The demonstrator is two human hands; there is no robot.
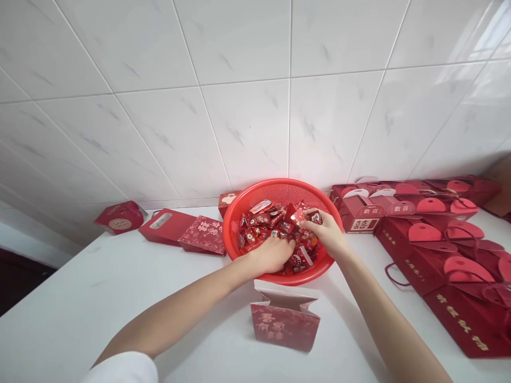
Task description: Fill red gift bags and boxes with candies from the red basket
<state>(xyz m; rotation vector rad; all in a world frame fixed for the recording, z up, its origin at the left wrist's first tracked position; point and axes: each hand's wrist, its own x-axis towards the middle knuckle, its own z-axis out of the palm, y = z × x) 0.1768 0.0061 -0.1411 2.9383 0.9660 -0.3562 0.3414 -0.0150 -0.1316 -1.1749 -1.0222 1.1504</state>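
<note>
A round red plastic basket stands against the tiled wall, holding many red-wrapped candies. My left hand is in the front part of the basket, fingers curled down among the candies; whatever is under its fingertips is hidden. Over the basket's right side, my right hand pinches a small red and white packet between thumb and fingers. An open red paper box stands upright just in front of the basket, its mouth facing up and nothing visible inside.
Flat red boxes lie left of the basket, with a hexagonal red box farther left near the table edge. Several closed red gift boxes with cord handles fill the right side. A smaller box stands beside the basket.
</note>
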